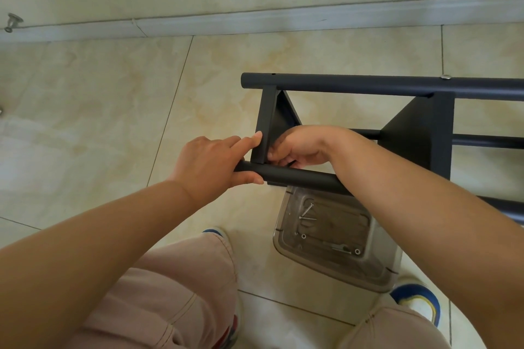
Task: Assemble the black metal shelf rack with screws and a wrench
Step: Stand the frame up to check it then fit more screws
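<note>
**Both hands at the near tube of the black rack**

Pink trouser legs fill the bottom of the view, with both bare forearms reaching forward over them toward the black metal rack, which lies on its side on the tiled floor.

Left of the rack's end panel, the left hand wraps the end of the near tube: thumb under the tube, fingers curled over it, and the index finger stretched forward so its tip touches the left edge of the end panel.

Just right of that panel, the right hand comes in from the right with the wrist bent and the back of the hand facing up. Its fingers are curled down into the corner where the panel meets the near tube; they seem to pinch something small there, but what it is cannot be made out.

Beyond the hands, the far tube runs level across the rack's far side, with a silver screw head seated on it toward the right, above a second panel.

Nearer than the near tube and below the right forearm, a clear plastic tray sits on the floor. It holds two long screws, a few washers and a small wrench. A blue and white shoe shows right of the tray.
</note>
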